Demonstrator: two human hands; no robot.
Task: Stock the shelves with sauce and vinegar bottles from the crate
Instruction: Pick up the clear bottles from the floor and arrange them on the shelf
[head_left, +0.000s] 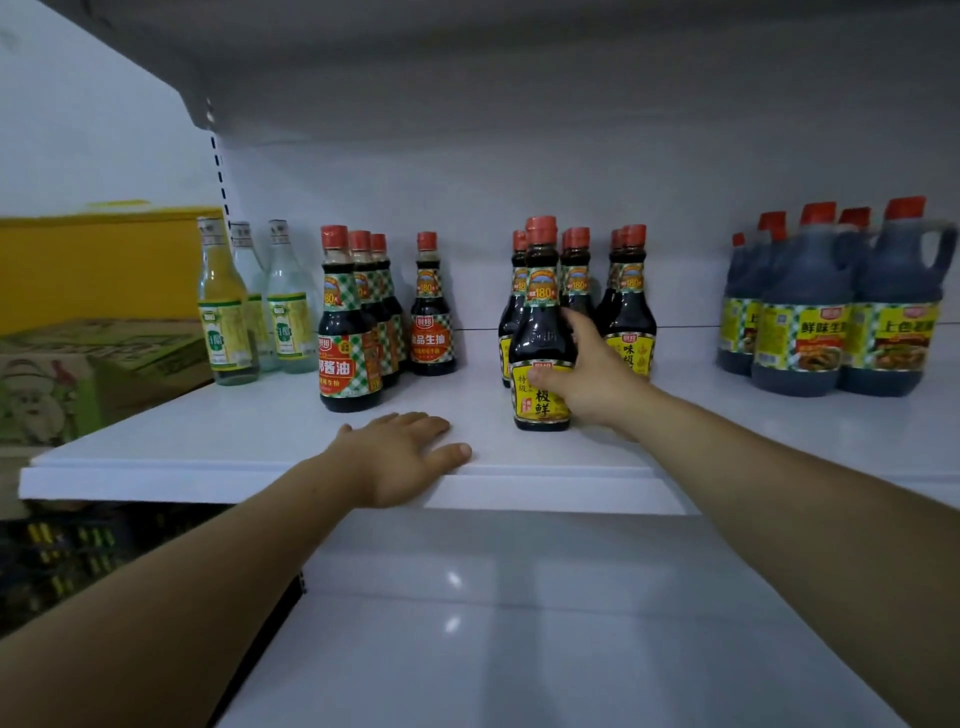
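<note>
My right hand (587, 379) grips a dark sauce bottle with a yellow label and red cap (541, 332), standing upright near the front of the white shelf (260, 447). Behind it stand several more yellow-label sauce bottles (631, 312). My left hand (400, 452) rests flat on the shelf's front edge, fingers spread, holding nothing. To the left are several red-label soy sauce bottles (348, 332), and further left, clear vinegar bottles (226, 312). Large dark jugs with handles (831, 312) stand at the right.
Cardboard boxes (78, 379) and a yellow box (104, 260) sit beyond the shelf's left end. A lower white shelf (519, 649) lies beneath. A dark crate area (67, 561) shows at lower left. The upper shelf's underside (519, 78) hangs overhead.
</note>
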